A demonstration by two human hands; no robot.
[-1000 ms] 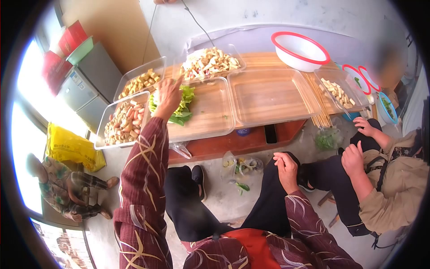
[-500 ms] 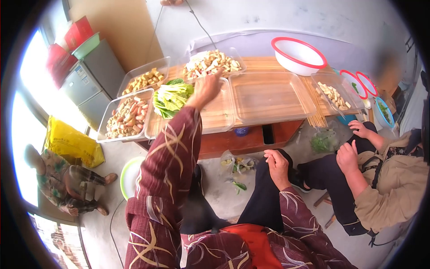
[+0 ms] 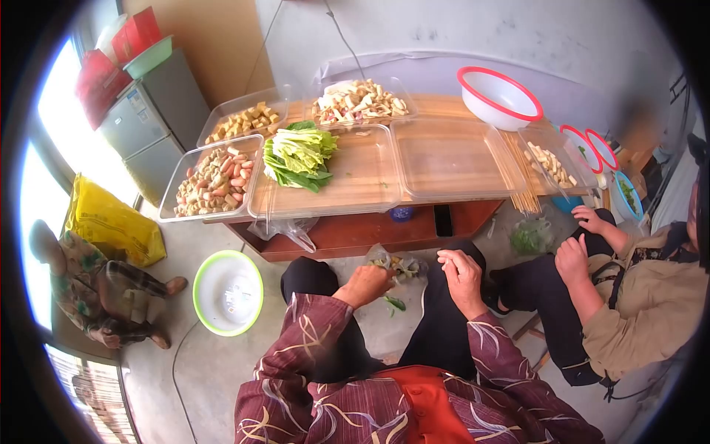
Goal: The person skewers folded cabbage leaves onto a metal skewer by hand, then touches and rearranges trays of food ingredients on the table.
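Note:
My left hand is closed above the gap between my knees, its curled fingers near a plastic bag of vegetable scraps; anything inside them is hidden. Over my right thigh, my right hand has its fingers curled with the thumb against them; what they hold, if anything, is too small to tell. Leafy lettuce lies at the left end of a clear tray on the wooden table. Left of it is a box of sausage pieces and tan pieces. Thin wooden sticks lie farther right.
Behind stand boxes of yellow cubes and cut pale pieces, and a red-rimmed bowl. A green-rimmed basin is on the floor. One person sits at right, another at left.
My left hand has come back from over the lettuce and trays to near my knees, its fingers now curled. The green-rimmed basin is now fully in view. My right hand has barely moved.

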